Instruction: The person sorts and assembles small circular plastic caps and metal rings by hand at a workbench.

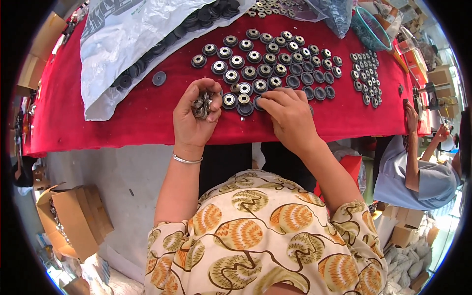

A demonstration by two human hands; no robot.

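My left hand (195, 114) is cupped upward, its fingers curled around a handful of small metal bearings (201, 105). My right hand (291, 114) reaches over the near edge of a cluster of black round caps, fingers bent together. Its fingertips touch a black cap (257, 102); whether they pinch a small part is hidden. Many caps hold a shiny metal bearing in the centre, such as the capped bearing (229, 101) beside my left hand. Toward the right of the cluster, several black caps (308, 92) show no metal centre. A small bearing (235, 88) stands among the pieces.
A white plastic bag (108, 69) spills black discs onto the red cloth (162, 118). More bearing pieces (366, 78) lie at the right, below a teal basket (368, 29). Another person (418, 172) works at the right. An open cardboard box (81, 221) stands on the floor.
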